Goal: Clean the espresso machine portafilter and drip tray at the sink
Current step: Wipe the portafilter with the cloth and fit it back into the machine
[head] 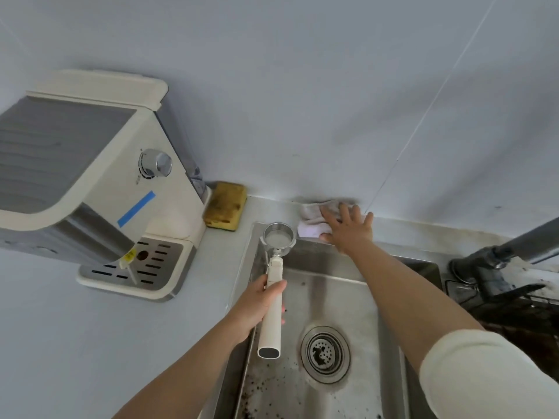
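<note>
pressing our right hand [348,229], fingers spread, on the cloth [311,220], we could let the portafilter [273,267], gripped in our left hand [257,306], knock the sink [320,263] rim.

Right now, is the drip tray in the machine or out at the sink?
In: the drip tray sits docked beneath the espresso machine.
</note>
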A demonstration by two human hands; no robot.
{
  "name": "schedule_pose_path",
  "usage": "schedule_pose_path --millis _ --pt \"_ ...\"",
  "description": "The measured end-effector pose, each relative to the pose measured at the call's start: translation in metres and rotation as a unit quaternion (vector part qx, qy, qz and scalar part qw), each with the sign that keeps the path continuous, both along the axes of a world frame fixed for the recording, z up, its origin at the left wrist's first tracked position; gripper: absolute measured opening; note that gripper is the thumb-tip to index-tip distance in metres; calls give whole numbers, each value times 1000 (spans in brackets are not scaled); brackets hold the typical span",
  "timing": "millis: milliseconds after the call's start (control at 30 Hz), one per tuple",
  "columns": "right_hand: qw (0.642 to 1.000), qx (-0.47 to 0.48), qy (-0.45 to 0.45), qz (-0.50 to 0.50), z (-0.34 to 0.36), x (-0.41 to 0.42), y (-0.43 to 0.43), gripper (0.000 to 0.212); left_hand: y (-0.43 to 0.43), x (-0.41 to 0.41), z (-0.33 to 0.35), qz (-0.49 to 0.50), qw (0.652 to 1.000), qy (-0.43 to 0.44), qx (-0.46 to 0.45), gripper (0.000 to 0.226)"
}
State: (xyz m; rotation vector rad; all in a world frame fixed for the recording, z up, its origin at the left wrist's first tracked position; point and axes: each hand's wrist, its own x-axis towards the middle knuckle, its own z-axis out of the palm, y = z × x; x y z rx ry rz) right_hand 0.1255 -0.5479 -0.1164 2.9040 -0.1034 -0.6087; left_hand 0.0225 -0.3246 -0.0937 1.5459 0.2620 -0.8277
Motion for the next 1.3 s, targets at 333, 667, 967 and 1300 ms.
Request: schedule_pose_path --millis 333,667,967,1300 --pt "993 106 -8 -44 2 -8 7 87 -3 -1 4 1 1000 -4 -9 11" --pt "684 659 81 -301 41 -77 36 71 -6 -14 32 7 999 -39 -34 16" --pt "547 791 83 -261 85 -142 88 4 5 -55 65 -50 994 -78 -58 18" --pt "496 803 54 -326 93 -183 168 23 88 -91 88 -115 991 -60 28 19"
